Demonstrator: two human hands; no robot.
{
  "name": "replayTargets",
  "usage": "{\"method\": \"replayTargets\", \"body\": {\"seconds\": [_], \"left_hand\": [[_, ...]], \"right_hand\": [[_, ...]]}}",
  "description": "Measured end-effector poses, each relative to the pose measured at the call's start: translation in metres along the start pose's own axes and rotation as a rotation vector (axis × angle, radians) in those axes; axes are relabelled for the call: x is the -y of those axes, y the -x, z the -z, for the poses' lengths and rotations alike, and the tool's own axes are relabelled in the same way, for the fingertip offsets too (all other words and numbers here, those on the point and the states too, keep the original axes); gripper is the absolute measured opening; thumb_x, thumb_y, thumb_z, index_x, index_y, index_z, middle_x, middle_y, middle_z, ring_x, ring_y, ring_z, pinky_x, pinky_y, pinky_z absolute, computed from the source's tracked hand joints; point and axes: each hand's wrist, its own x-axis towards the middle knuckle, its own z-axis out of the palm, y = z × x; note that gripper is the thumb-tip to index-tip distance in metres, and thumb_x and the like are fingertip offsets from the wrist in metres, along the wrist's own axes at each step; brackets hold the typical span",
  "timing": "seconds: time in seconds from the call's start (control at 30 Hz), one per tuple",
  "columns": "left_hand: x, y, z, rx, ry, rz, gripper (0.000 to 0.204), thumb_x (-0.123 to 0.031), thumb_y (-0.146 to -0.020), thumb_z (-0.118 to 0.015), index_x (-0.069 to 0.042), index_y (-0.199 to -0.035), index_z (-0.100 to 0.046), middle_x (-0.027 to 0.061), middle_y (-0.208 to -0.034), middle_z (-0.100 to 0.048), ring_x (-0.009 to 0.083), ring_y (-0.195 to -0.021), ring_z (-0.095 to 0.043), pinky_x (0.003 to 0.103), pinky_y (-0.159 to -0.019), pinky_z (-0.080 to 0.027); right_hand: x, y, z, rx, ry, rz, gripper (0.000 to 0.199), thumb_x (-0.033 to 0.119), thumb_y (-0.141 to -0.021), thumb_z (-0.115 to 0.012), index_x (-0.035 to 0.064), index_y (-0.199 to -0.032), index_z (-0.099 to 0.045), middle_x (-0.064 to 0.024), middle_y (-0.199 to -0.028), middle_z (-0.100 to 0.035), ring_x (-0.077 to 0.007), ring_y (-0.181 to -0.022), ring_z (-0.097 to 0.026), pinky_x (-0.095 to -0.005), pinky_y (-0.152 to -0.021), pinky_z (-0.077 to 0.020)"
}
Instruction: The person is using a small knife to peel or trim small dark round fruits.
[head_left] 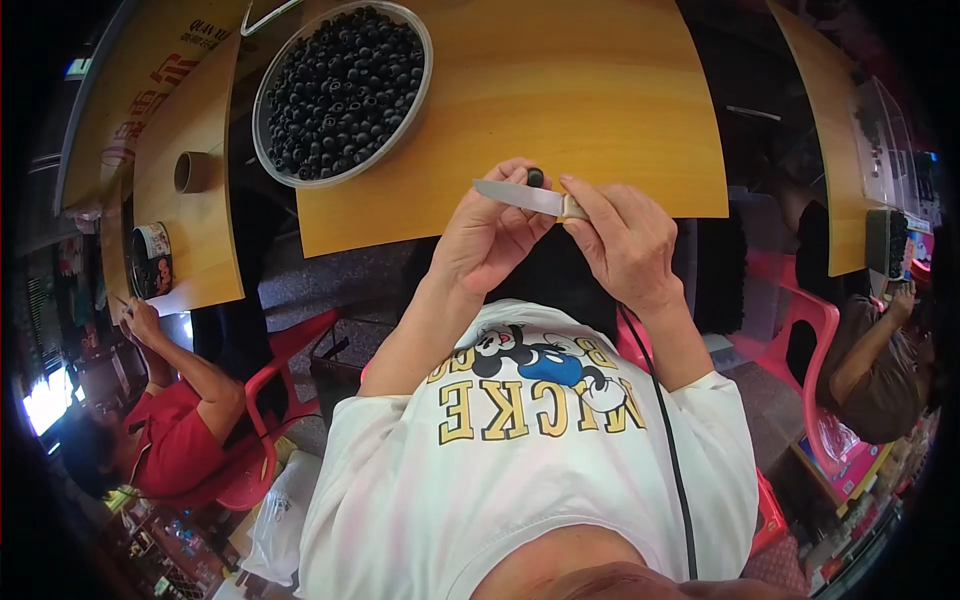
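The left grip (500,235) pinches one black round piece (535,178) just beside the paring knife (518,196) clasped in the right grip (632,238), apparently mid-work, while many similar pieces (345,90) fill the round tub (312,184) on the desk (570,90), finished or waiting, I cannot tell.

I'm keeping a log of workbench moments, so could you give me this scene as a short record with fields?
Left hand: the left hand holds a small dark round piece in its fingers
Right hand: the right hand grips a knife by its pale handle
Blade: points left, close to the piece; contact cannot be told
Container: clear round tub, filled with dark pieces
Surface: yellowish wooden table
Nearby: a co-worker in red at left, another in brown at right
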Motion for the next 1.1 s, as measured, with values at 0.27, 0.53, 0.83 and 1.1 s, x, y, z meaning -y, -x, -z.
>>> {"method": "replayTargets", "body": {"seconds": [0.27, 0.53, 0.83, 1.1], "left_hand": [[0.004, 0.002, -0.004, -0.081, 0.02, -0.028, 0.021, -0.015, -0.089, -0.065, -0.006, -0.105, -0.055, 0.0022, -0.095, -0.062, 0.0137, -0.088, -0.061, 0.029, -0.081, -0.052], [0.004, -0.002, 0.0, -0.074, 0.023, -0.032, 0.015, -0.012, -0.09, -0.062, -0.004, -0.102, -0.056, 0.0039, -0.093, -0.062, 0.0138, -0.084, -0.061, 0.029, -0.079, -0.053], [0.006, -0.002, 0.003, 0.014, 0.054, 0.022, 0.016, -0.009, -0.09, -0.062, -0.003, -0.104, -0.055, 0.0068, -0.094, -0.061, 0.0152, -0.086, -0.06, 0.03, -0.078, -0.054], [0.01, -0.001, 0.003, -0.082, 0.048, 0.007, 0.015, -0.014, -0.09, -0.063, -0.006, -0.101, -0.055, 0.0046, -0.094, -0.062, 0.0146, -0.086, -0.061, 0.03, -0.078, -0.054]], "right_hand": [[-0.004, 0.003, -0.003, -0.029, 0.006, 0.013, 0.03, 0.023, -0.086, -0.063, 0.0067, -0.112, -0.065, -0.0084, -0.078, -0.06, -0.0245, -0.066, -0.059, -0.034, -0.057, -0.0467], [-0.007, 0.006, -0.004, -0.007, 0.039, -0.009, 0.029, 0.021, -0.087, -0.063, 0.0067, -0.112, -0.065, -0.0078, -0.077, -0.059, -0.0241, -0.065, -0.058, -0.0338, -0.057, -0.0461], [-0.013, 0.009, 0.0, -0.045, 0.013, -0.027, 0.028, 0.02, -0.086, -0.064, 0.0063, -0.11, -0.066, -0.0084, -0.074, -0.058, -0.0249, -0.063, -0.057, -0.0343, -0.055, -0.0451], [-0.009, 0.01, -0.003, -0.023, 0.008, -0.015, 0.029, 0.021, -0.086, -0.064, 0.0067, -0.111, -0.066, -0.0078, -0.074, -0.058, -0.0237, -0.062, -0.057, -0.0341, -0.055, -0.045]]}}
